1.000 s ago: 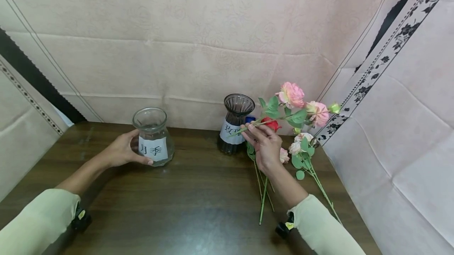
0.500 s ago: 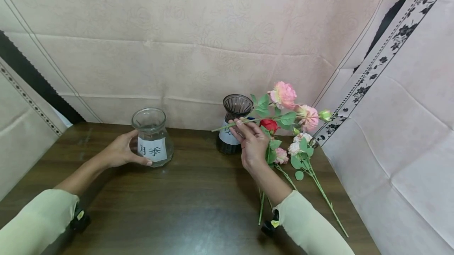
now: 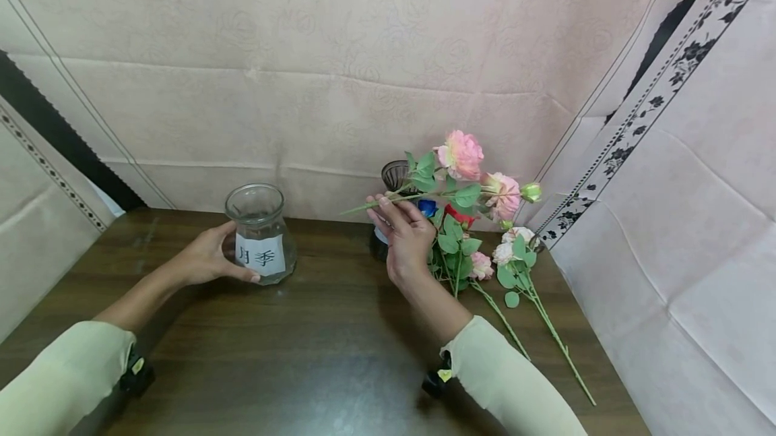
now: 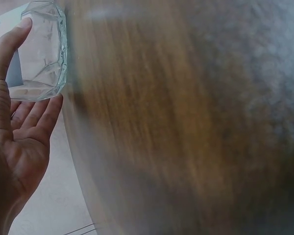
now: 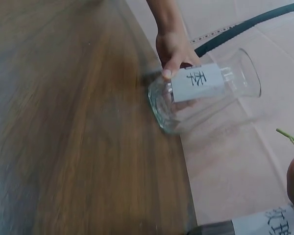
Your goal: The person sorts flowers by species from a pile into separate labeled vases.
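Note:
On the left of the table, my left hand (image 3: 209,255) grips the lower part of a clear glass vase (image 3: 259,210) with a white paper label. In the left wrist view, the thumb lies across the label and the fingers reach behind the glass vase (image 4: 41,49). My right hand (image 3: 409,237) pinches the green stem of a pink rose spray (image 3: 462,155) between thumb and fingers. The spray has two pink blooms and a bud, held above the table with the blooms to the right. A dark ribbed vase (image 3: 395,173) stands behind that hand, mostly hidden.
Right of the dark vase lie more artificial flowers: a blue one (image 3: 427,207), a red one (image 3: 459,215), a pink one (image 3: 481,265) and a white-pink spray (image 3: 515,247). Their stems point toward the front of the wooden table (image 3: 291,355). A cloth backdrop (image 3: 315,85) rises behind.
My right hand has carried the pink rose spray leftward, across the front of the dark vase. Blue and red flowers now show beside it. My left hand stays on the clear vase.

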The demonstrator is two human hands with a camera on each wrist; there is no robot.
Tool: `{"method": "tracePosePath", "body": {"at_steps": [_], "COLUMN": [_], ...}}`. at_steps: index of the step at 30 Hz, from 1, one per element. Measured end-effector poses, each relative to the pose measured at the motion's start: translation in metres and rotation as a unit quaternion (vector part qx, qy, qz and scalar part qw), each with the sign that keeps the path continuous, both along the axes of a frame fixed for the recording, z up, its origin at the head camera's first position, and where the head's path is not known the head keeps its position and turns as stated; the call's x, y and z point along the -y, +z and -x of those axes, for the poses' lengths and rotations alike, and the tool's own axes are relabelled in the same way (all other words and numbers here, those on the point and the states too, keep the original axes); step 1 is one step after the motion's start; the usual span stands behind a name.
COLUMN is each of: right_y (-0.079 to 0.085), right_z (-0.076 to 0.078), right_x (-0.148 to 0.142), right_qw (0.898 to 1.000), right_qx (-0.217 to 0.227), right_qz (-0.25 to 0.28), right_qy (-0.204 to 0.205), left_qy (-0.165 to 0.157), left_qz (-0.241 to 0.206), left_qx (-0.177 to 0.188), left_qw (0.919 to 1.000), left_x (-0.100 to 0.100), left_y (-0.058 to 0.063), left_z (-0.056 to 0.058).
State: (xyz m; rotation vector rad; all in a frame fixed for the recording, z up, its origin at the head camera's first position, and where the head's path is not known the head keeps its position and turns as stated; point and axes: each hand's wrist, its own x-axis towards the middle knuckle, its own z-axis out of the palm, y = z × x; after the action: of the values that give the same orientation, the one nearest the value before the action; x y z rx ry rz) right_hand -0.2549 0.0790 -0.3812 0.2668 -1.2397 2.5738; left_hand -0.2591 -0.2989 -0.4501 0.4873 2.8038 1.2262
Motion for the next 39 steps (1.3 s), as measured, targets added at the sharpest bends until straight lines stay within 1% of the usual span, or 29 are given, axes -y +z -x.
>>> {"method": "tracePosePath", "body": {"at_steps": [4,11,28,35,39], "right_y": [0.002,0.006,0.02,0.019,0.016], "right_z": [0.0,0.0,0.001,0.001,0.001], "right_x": [0.012,0.031,0.068,0.084,0.093], "right_qw": [1.0,1.0,0.999,0.998,0.998], "right_qx": [-0.009,-0.016,-0.016,-0.02,-0.022], "right_qz": [0.004,0.005,0.022,0.035,0.017], "right_qy": [0.008,0.019,0.038,0.052,0.053], "left_qy": [-0.001,-0.002,-0.005,-0.005,-0.005], "left_qz": [0.004,-0.003,-0.008,-0.01,-0.01], "left_qx": [-0.005,0.005,0.013,0.015,0.017], "left_qw": [1.0,1.0,0.9999,0.9998,0.9998], "left_x": [0.0,0.001,0.001,0.0,0.0], "left_y": [-0.001,0.0,0.0,0.0,0.001], "left_z": [0.001,0.001,0.002,0.001,0.002]}}
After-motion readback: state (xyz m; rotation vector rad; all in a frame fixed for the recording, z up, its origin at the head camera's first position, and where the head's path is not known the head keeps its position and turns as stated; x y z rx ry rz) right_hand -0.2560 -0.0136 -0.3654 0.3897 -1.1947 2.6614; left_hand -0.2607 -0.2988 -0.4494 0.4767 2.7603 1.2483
